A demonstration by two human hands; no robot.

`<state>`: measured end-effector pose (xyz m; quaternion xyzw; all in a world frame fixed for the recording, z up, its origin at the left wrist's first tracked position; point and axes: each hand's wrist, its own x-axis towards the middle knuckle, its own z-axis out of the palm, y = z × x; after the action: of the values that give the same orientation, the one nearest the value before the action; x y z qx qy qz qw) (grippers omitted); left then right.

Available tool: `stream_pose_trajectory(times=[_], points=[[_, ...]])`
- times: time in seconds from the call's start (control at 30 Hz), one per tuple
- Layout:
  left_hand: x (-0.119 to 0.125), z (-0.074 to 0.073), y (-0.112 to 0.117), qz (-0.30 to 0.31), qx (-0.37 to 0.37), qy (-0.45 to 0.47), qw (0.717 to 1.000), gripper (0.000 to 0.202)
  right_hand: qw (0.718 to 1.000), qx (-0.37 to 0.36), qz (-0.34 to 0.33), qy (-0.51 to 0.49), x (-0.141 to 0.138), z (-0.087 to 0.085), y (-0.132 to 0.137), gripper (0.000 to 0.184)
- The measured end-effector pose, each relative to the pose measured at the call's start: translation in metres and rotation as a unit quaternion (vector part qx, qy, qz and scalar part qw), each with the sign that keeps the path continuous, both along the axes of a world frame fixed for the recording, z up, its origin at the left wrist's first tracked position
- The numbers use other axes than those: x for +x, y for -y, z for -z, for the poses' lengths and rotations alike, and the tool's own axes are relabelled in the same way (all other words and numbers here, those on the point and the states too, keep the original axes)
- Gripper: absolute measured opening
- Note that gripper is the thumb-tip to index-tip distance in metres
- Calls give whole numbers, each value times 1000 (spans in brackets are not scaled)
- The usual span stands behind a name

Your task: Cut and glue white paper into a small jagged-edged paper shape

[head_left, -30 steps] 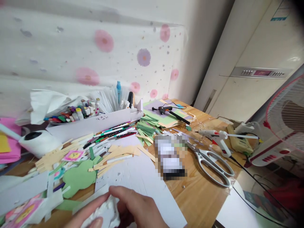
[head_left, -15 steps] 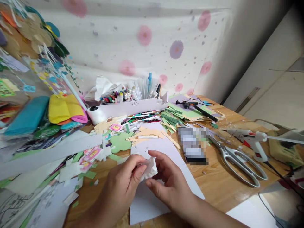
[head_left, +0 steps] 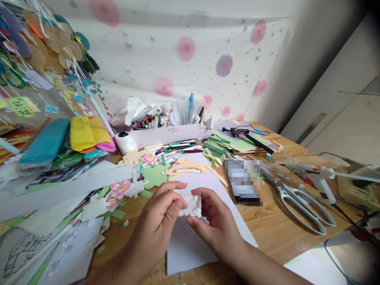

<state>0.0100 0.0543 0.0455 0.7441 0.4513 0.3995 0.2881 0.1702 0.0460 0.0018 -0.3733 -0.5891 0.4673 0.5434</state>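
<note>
A small crumpled white paper piece (head_left: 191,205) is held between both hands over a white sheet (head_left: 202,221) on the wooden table (head_left: 267,233). My left hand (head_left: 158,221) pinches its left side with thumb and fingers. My right hand (head_left: 215,225) curls round its right side, fingers bent. Just right of my hands lie a phone (head_left: 243,182) and large metal scissors (head_left: 299,204).
Paper scraps and a green cut-out (head_left: 154,176) lie ahead of my hands. A white box of pens and markers (head_left: 166,128) stands at the back. Two glue guns (head_left: 317,178) (head_left: 243,132) lie at right. Coloured craft supplies (head_left: 47,142) pile up at left.
The view swung left and down, bringing both hands fully into sight. The hands with the white piece shifted slightly right and turned it.
</note>
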Motion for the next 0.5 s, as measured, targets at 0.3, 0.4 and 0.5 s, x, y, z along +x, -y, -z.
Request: stream_pose_trajectory(times=[0.3,0.4,0.5], points=[[-11,-14,0,-18,-56,297,953,17,1000,-4,25,-7,0,1,-2,38],[-21,-24,2,-41,-55,393,917,9,1000,2,24,-8,1,1,-4,38],[-32,-25,14,-95,-40,373,922,10,1000,7,28,-3,0,-1,-4,39]])
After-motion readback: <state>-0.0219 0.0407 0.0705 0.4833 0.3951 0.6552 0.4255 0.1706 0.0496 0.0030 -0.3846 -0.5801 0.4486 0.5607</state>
